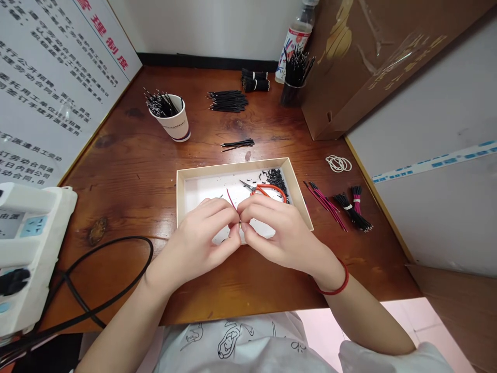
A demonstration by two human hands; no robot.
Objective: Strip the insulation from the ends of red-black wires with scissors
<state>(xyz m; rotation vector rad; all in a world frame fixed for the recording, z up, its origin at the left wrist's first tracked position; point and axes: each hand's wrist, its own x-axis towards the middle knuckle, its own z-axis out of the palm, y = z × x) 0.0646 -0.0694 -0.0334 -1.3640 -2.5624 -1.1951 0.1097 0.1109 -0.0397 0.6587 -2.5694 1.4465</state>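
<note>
My left hand (205,235) and my right hand (281,230) meet fingertip to fingertip over a shallow cardboard box (233,166). Both are closed in a pinch on a thin red wire (232,199), whose upper end sticks up between them. Its lower end is mostly hidden by my fingers. Just beyond my right hand, red-handled scissors (281,191) lie inside the box with their blades pointing left. Black offcuts (276,177) are heaped in the box's far right corner.
A paper cup (176,124) and a dark cup (292,95) hold black wires. Bundled black wires (255,83) lie at the back. Magenta wires (328,204), tied bundles (352,211) and white rubber bands (338,163) lie right. A power strip (58,217) and black cable (149,254) are left.
</note>
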